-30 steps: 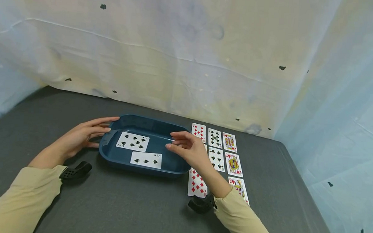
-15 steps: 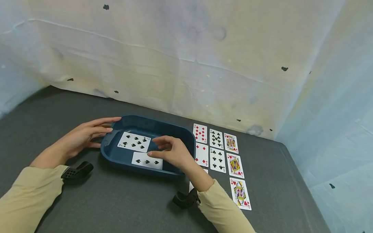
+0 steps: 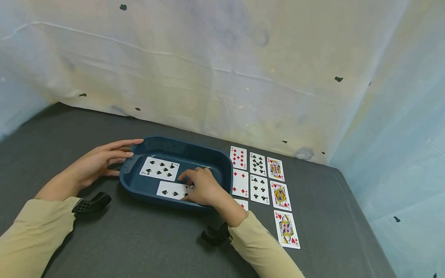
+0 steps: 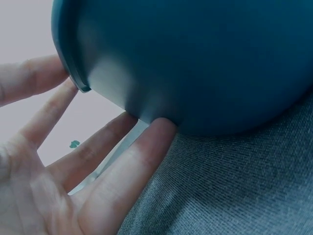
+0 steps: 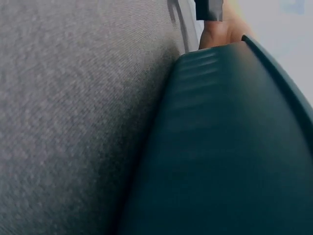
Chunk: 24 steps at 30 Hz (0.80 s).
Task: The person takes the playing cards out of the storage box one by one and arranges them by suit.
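Note:
A dark blue tray (image 3: 192,148) lies on the table with two playing cards in it, a seven of spades (image 3: 159,168) and, nearer the front, a three of spades (image 3: 171,190). My left hand (image 3: 96,165) touches the tray's left end with extended fingers. In the left wrist view, fingertips (image 4: 164,128) meet the tray's outer wall. Inside the tray, my right hand (image 3: 205,186) is over the right end of the three of spades, thumb and fingers bent and apart. The card lies flat. The right wrist view shows the tray's outer side (image 5: 220,137), not the right hand.
Right of the tray, face-up cards stand in columns: diamonds (image 3: 238,157), clubs (image 3: 259,189) and heart face cards such as the queen of hearts (image 3: 287,229). The right forearm passes over the lowest diamond card. A pale cloth (image 3: 210,73) hangs behind the grey table (image 3: 141,242).
My right hand has moved left and down into the tray, onto the right end of the three of spades. The left hand keeps its place at the tray's end.

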### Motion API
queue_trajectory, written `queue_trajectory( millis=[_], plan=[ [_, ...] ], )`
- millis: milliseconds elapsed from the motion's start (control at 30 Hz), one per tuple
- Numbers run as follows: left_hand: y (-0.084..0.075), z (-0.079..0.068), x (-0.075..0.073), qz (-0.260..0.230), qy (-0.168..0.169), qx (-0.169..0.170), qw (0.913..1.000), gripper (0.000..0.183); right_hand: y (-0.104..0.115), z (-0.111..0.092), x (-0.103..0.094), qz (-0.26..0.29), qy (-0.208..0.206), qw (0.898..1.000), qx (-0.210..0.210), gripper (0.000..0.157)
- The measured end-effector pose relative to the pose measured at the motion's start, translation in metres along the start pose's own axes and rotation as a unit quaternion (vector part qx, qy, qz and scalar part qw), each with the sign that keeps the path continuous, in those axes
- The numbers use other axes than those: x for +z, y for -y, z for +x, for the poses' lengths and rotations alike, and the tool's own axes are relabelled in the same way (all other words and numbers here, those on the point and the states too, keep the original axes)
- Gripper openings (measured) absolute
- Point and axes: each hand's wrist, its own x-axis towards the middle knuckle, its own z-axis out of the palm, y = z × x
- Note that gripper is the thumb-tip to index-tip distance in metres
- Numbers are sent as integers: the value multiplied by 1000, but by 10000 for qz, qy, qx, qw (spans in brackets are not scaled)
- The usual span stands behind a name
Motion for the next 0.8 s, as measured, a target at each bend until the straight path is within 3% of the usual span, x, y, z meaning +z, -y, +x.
queue_trajectory(
  millis=[200, 333, 500, 633, 800],
  plan=[
    [-1, 0, 0, -34, 25, -40, 10000, 60, -3, 2, 0, 106, 3, 9999, 129, 33],
    [-1, 1, 0, -53, 28, -35, 10000, 60, -7, 4, 0, 974, 110, 9951, 93, 29],
    [0, 0, 0, -47, 0, -41, 10000, 60, -10, 3, -2, 2348, 386, 9712, -141, 20],
    [-1, 0, 1, -42, 38, -38, 10000, 61, -12, 3, -3, 3062, 275, 9515, -69, 32],
    [-2, 1, 1, -37, 41, -35, 10000, 61, -15, 4, -6, 3921, -37, 9197, 188, 50]
  ],
)
